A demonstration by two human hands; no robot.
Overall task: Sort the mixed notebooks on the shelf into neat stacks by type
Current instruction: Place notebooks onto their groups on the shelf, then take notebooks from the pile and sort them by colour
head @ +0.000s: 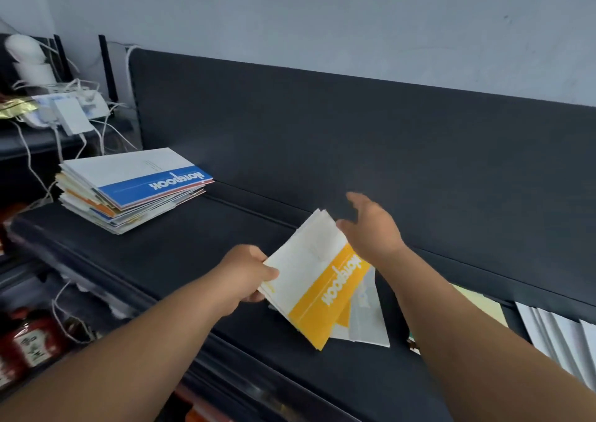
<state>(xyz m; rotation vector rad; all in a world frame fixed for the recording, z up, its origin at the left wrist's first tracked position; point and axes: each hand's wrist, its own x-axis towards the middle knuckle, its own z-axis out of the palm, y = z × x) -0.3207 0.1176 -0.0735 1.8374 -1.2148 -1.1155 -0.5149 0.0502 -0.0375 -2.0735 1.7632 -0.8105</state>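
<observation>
My left hand (250, 273) grips the near-left corner of a white notebook with a yellow band (317, 279), holding it just above the dark shelf (180, 247). Under it lie a few more notebooks, one pale grey (367, 321). My right hand (371, 225) hovers over the far edge of the yellow notebook with fingers spread, holding nothing. At the shelf's left end stands a mixed stack of notebooks (129, 189), topped by a white one with a blue band.
White sheets and a pale green one (548, 325) lie at the right end of the shelf. White cables, a power strip and adapters (71, 112) sit on a lower surface at the far left. A red-labelled bottle (29, 341) stands below left. A dark back panel rises behind the shelf.
</observation>
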